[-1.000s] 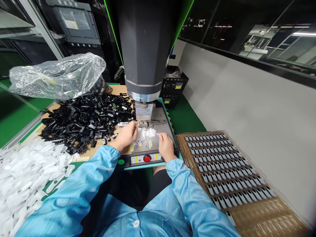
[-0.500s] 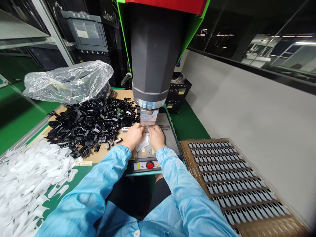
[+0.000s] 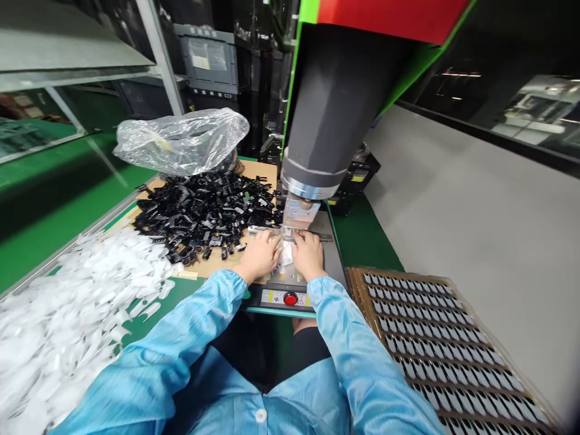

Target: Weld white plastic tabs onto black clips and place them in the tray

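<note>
A white plastic part [image 3: 286,255] lies on the grey base plate [image 3: 330,257], between my two hands. My left hand [image 3: 261,257] is at its left side, fingers bent together at the metal fixture bar [image 3: 263,230]. On the other side, my right hand [image 3: 309,255] has its curled fingertips at the same bar. What the fingertips grip, if anything, is too small to make out. Right above them is the machine's metal tool head [image 3: 301,211], under a dark grey housing [image 3: 321,115].
To the left is a heap of black clips [image 3: 212,211], with a clear plastic bag [image 3: 181,142] behind it. White plastic pieces [image 3: 81,302] are piled at the near left. A red button [image 3: 290,299] is on the base's front. At right stands a tray [image 3: 357,284] of grey parts in rows.
The view has turned left, so everything sits further right. My hands have moved slightly apart at the fixture, and more of the bar between them shows.
</note>
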Available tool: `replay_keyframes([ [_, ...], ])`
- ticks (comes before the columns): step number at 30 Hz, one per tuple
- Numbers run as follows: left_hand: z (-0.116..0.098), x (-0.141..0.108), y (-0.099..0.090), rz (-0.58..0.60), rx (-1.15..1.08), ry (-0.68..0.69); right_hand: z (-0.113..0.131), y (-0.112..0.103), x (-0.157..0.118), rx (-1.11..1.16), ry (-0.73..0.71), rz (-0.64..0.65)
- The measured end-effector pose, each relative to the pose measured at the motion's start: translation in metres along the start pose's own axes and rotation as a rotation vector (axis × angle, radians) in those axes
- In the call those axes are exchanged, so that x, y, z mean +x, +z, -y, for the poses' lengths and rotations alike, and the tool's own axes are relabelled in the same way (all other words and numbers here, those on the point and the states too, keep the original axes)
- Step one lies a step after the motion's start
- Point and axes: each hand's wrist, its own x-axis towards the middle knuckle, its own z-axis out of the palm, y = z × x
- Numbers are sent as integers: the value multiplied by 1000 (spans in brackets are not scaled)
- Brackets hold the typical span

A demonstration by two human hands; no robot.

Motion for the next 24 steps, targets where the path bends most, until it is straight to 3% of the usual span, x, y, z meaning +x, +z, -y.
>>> replay_keyframes([
  [3, 33, -38, -13, -79, 7, -117, 20, 7, 1, 89, -56, -26],
  [7, 73, -77, -21, -134, 60, -337, 69, 24, 9, 206, -258, 88],
  [12, 90, -96, -18, -84, 79, -404, 115, 48, 21, 161, -345, 196],
  [18, 99, -99, -21, -34, 78, -350, 117, 58, 14, 90, -342, 217],
  [24, 104, -100, -23, 56, 48, -329, 111, 43, 6, 142, -338, 213],
])
